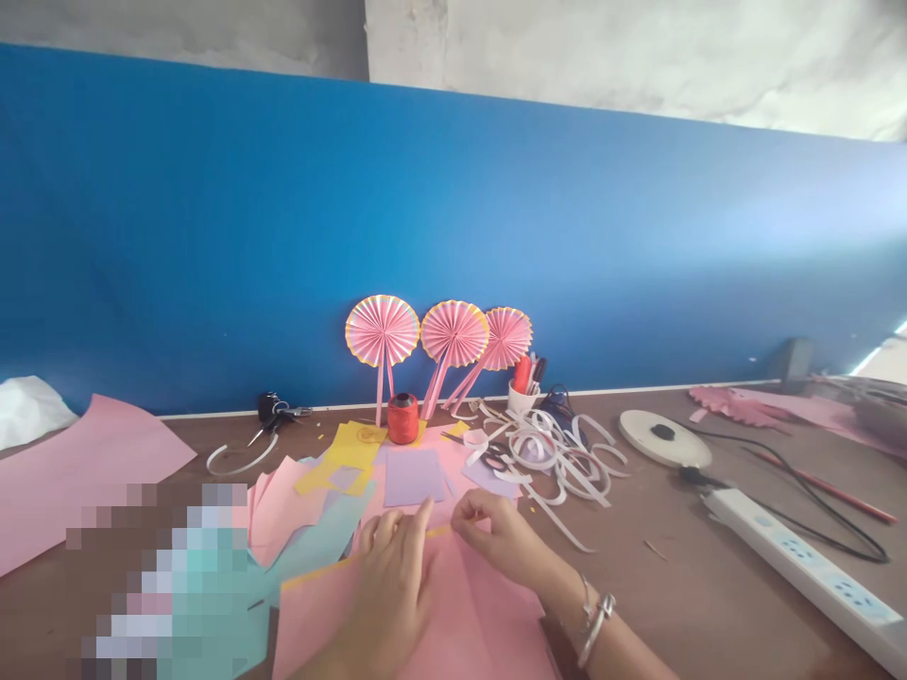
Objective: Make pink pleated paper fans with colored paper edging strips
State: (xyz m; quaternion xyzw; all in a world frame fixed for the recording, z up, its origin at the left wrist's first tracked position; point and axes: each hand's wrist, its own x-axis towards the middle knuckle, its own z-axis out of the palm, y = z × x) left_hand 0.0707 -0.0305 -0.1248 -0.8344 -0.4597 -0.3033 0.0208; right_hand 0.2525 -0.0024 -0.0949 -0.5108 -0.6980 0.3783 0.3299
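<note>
On your brown surface (673, 586) by the blue wall (213, 236), your left hand (393, 581) lies flat on and your right hand (496, 540) pinches the pink sheet (482, 623), white strips (559, 453) beyond.

You face a bright blue partition (213, 236) running the full width behind your brown counter (680, 576), a white strip (638, 390) along its foot. Above it rises a rough, whitish plaster wall (638, 57). Daylight washes in from your right, paling the blue there.

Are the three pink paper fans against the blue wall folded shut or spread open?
Spread open. All three paper fans show full pleated circles above their handles, leaning on the blue partition.
</note>
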